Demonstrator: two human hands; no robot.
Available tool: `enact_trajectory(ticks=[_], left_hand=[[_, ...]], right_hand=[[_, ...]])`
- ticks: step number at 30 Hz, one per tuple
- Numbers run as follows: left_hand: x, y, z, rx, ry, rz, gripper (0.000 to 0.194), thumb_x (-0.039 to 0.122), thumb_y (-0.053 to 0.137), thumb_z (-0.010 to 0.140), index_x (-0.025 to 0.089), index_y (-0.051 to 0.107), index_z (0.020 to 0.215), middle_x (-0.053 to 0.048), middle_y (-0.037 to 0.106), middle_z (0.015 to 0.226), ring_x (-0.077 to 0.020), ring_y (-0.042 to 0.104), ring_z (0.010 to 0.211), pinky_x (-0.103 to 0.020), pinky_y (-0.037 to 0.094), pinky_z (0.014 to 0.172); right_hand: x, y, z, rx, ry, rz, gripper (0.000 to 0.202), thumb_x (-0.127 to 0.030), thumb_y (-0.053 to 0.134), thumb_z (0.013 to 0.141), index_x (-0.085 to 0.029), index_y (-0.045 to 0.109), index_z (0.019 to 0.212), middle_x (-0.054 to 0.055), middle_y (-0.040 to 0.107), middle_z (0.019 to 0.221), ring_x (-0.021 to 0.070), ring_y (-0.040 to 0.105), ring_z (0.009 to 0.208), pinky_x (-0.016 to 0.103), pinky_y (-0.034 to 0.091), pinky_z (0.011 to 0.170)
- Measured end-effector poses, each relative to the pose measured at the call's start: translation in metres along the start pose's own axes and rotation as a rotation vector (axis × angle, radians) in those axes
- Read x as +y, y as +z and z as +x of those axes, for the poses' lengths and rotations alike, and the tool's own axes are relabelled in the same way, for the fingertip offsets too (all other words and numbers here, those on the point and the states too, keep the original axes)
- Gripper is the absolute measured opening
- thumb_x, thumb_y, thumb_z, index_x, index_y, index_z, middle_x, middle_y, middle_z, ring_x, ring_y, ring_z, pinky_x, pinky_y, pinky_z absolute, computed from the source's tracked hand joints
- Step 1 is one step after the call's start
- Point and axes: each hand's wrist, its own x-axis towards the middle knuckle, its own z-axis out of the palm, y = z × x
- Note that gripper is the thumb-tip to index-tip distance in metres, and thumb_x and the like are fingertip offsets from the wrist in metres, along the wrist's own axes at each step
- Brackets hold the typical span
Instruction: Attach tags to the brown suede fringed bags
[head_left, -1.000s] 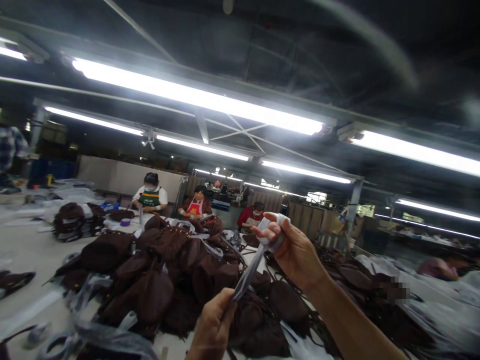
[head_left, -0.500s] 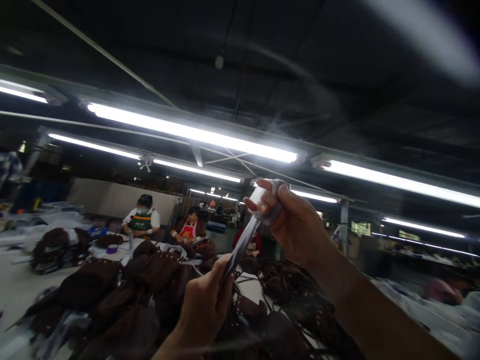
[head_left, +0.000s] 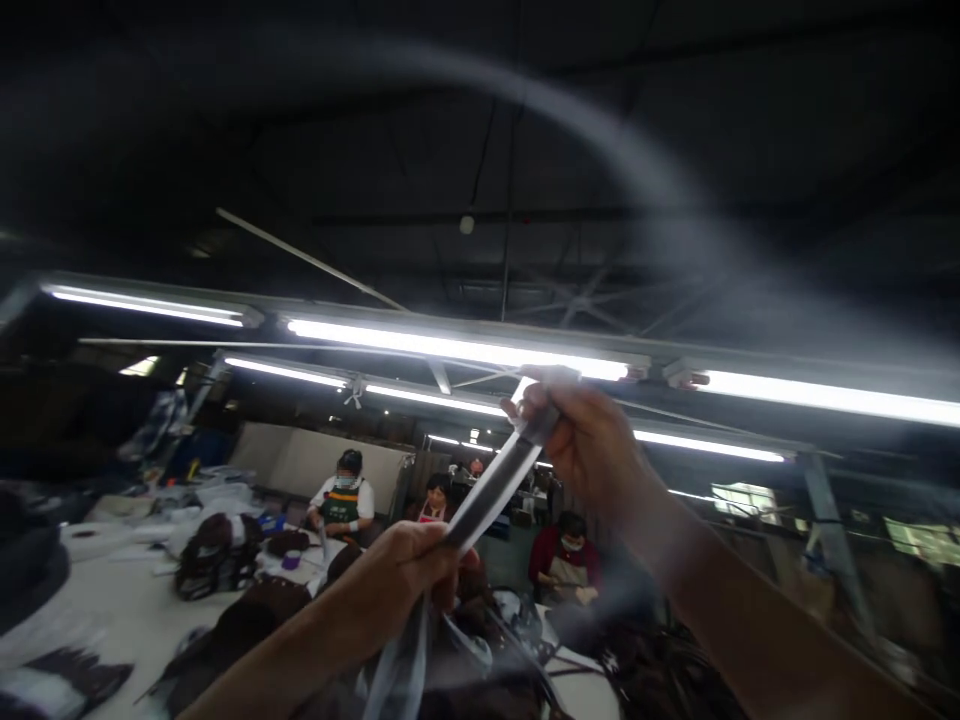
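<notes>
A long, thin strip of translucent plastic (head_left: 491,497) runs slantwise between my two hands, held up in front of me. My right hand (head_left: 589,435) is at its upper end, thumb and fingers closed on it, with some of the strip bunched at the fingertips. Lower down, my left hand (head_left: 420,560) pinches the same strip between thumb and fingers. Below the left hand a loose tail hangs, blurred. Under both hands lies a heap of dark brown soft goods (head_left: 259,620), partly hidden by my left forearm.
A pale table (head_left: 97,615) bears a dark brown bundle (head_left: 217,555) and a purple roll (head_left: 291,560). Across it are a person in a green apron (head_left: 345,500), another person (head_left: 435,500) and one with red sleeves (head_left: 566,560). Tube lights (head_left: 450,348) hang overhead.
More of the strip shows between my hands, and a tail now hangs below the left one. The view has tilted and turned left, so the lights and people sit lower and further right.
</notes>
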Motion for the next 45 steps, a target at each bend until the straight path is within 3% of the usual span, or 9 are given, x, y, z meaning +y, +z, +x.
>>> enact_trajectory(ticks=[5, 10, 19, 22, 24, 28, 30, 37, 45], left_hand=[[-0.021, -0.018, -0.031, -0.101, -0.160, -0.390, 0.032, 0.042, 0.074, 0.065, 0.014, 0.062, 0.075, -0.002, 0.064, 0.060, -0.0125, 0.056, 0.050, -0.021, 0.038, 0.050], [-0.012, -0.030, -0.075, -0.065, -0.269, -0.619, 0.028, 0.036, 0.074, 0.070, 0.012, 0.062, 0.076, -0.001, 0.059, 0.057, -0.0107, 0.056, 0.047, -0.021, 0.044, 0.049], [-0.033, -0.050, -0.113, -0.027, -0.562, -0.514, 0.031, 0.041, 0.073, 0.063, 0.013, 0.061, 0.062, 0.006, 0.045, 0.037, -0.0048, 0.034, 0.028, -0.017, 0.024, 0.030], [-0.038, -0.052, -0.125, -0.124, -0.706, -0.355, 0.026, 0.030, 0.078, 0.055, 0.016, 0.060, 0.067, 0.008, 0.049, 0.042, -0.0036, 0.033, 0.031, -0.015, 0.022, 0.030], [-0.041, -0.050, -0.136, -0.178, -0.722, -0.277, 0.038, 0.024, 0.084, 0.047, 0.018, 0.059, 0.076, 0.009, 0.054, 0.053, -0.0032, 0.039, 0.039, -0.013, 0.029, 0.035], [-0.044, -0.046, -0.157, -0.227, -0.661, -0.276, 0.040, 0.041, 0.083, 0.055, 0.020, 0.059, 0.080, 0.008, 0.055, 0.061, -0.0066, 0.046, 0.048, -0.016, 0.038, 0.045], [-0.045, -0.047, -0.167, -0.193, -0.583, -0.234, 0.035, 0.048, 0.077, 0.064, 0.019, 0.062, 0.075, 0.004, 0.057, 0.064, -0.0102, 0.051, 0.057, -0.020, 0.044, 0.055], [-0.056, -0.056, -0.213, 0.118, -0.526, -0.321, 0.029, 0.045, 0.074, 0.070, 0.017, 0.073, 0.078, -0.001, 0.067, 0.072, -0.0169, 0.061, 0.074, -0.028, 0.046, 0.079], [-0.077, -0.058, -0.245, 0.423, -0.572, -0.353, 0.031, 0.043, 0.078, 0.065, 0.015, 0.070, 0.075, -0.001, 0.066, 0.071, -0.0150, 0.057, 0.071, -0.025, 0.043, 0.071]], right_hand=[[0.044, 0.011, -0.012, -0.055, 0.086, -0.112, 0.031, -0.041, 0.071, 0.076, -0.021, 0.061, 0.098, -0.003, 0.061, 0.073, 0.0155, 0.061, 0.071, 0.033, 0.051, 0.070], [0.086, 0.012, -0.037, -0.343, 0.008, -0.693, 0.020, -0.034, 0.056, 0.089, -0.021, 0.061, 0.104, 0.001, 0.064, 0.077, 0.0185, 0.058, 0.073, 0.035, 0.045, 0.074], [0.121, 0.013, -0.124, -0.835, 0.073, -0.849, 0.015, -0.024, 0.070, 0.073, -0.023, 0.055, 0.070, -0.002, 0.046, 0.061, 0.0144, 0.034, 0.053, 0.030, 0.029, 0.051], [0.117, 0.028, -0.136, -0.945, 0.292, -0.980, 0.022, -0.021, 0.068, 0.068, -0.022, 0.047, 0.062, -0.006, 0.038, 0.055, 0.0104, 0.028, 0.047, 0.028, 0.019, 0.045], [0.115, 0.038, -0.138, -1.068, 0.593, -0.918, 0.021, -0.025, 0.059, 0.075, -0.021, 0.046, 0.059, -0.006, 0.039, 0.051, 0.0085, 0.029, 0.042, 0.024, 0.019, 0.041], [0.129, 0.049, -0.138, -1.296, 1.361, -0.233, 0.028, -0.037, 0.046, 0.080, -0.018, 0.057, 0.064, -0.006, 0.045, 0.039, 0.0096, 0.041, 0.032, 0.020, 0.036, 0.036], [0.145, 0.051, -0.144, -1.234, 1.511, 0.111, 0.036, -0.045, 0.048, 0.079, -0.014, 0.062, 0.067, -0.005, 0.046, 0.036, 0.0099, 0.041, 0.029, 0.021, 0.038, 0.035], [0.196, 0.076, -0.182, -0.860, 1.439, 0.827, 0.050, -0.054, 0.051, 0.085, -0.007, 0.064, 0.073, -0.008, 0.042, 0.033, 0.0072, 0.034, 0.023, 0.023, 0.044, 0.034], [0.209, 0.111, -0.191, -0.601, 1.320, 1.015, 0.039, -0.047, 0.054, 0.090, -0.010, 0.065, 0.082, -0.012, 0.038, 0.041, 0.0023, 0.026, 0.028, 0.023, 0.056, 0.052]])
